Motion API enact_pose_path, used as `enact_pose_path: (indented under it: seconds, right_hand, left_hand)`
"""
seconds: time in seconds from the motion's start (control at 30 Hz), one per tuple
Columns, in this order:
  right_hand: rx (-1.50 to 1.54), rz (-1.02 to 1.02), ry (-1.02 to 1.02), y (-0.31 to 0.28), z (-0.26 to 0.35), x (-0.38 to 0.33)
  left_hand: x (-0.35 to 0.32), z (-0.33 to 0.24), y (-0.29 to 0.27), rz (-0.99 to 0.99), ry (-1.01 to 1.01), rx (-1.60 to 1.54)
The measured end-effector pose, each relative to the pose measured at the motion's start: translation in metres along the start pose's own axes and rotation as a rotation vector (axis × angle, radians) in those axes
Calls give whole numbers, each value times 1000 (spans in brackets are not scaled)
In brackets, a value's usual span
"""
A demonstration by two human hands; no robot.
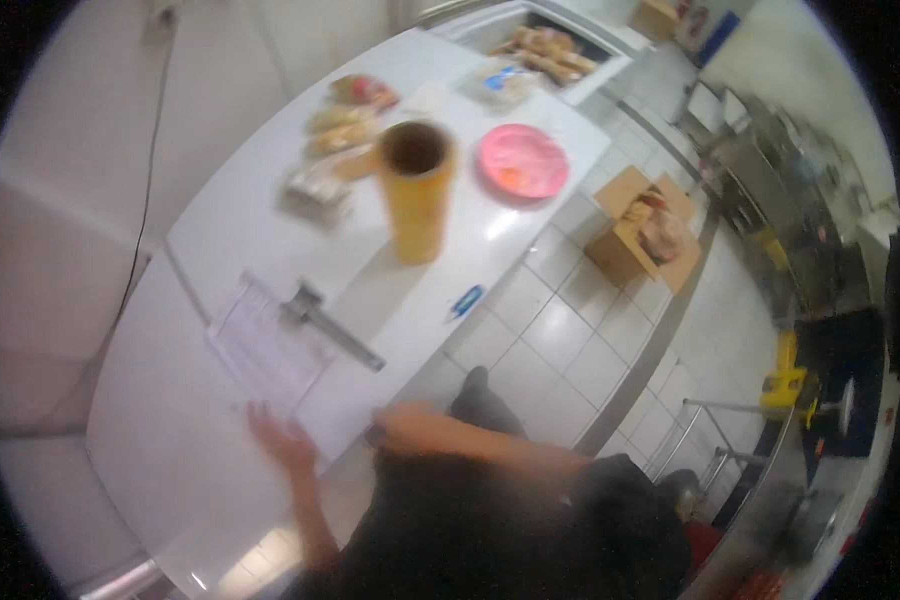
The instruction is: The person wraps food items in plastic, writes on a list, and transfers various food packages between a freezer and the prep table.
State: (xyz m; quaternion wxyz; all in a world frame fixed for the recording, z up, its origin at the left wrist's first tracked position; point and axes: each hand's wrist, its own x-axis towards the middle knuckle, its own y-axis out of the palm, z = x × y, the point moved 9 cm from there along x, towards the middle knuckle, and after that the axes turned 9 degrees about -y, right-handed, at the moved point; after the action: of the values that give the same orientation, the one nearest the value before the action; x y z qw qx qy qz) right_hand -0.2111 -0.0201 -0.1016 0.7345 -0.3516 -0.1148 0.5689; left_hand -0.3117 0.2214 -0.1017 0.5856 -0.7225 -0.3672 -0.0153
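My left hand [282, 438] is over the white table, its fingers spread and nothing in them, beside the near edge of some white paper sheets [265, 345]. My right hand [402, 425] is at the table's near edge, close to my body. It is smeared by motion, and a small dark patch shows at its fingers that I cannot make out. On the sheets lies a grey metal tool [342, 338] with a long flat bar and a wider head, like a caliper. Beyond it stands a tall yellow roll [416, 215] with a hollow brown core.
A pink round tray [492, 160] and a small blue-and-white object [467, 301] lie near the table's right edge. Several bagged items [342, 130] sit at the back. An open cardboard box [615, 252] stands on the tiled floor, and a metal-framed stool [720, 430] is at right.
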Motion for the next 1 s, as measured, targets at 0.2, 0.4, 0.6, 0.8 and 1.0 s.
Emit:
enact_pose_path:
  seconds: [0.2,0.4,0.6,0.8,1.0]
  right_hand:
    - [15,-513,401,-138,-176,-184]
    - [-7,-728,518,-269,-282,-302]
    - [-26,-669,539,-418,-412,-335]
    - [-58,-718,509,-566,-543,-323]
    - [20,-643,443,-673,-684,-263]
  left_hand:
    - [-15,-370,121,583,470,-580]
    - [-4,-547,174,827,573,-676]
    - [34,-656,270,919,405,-825]
    - [108,-771,330,970,233,-853]
    - [179,-846,367,903,46,-846]
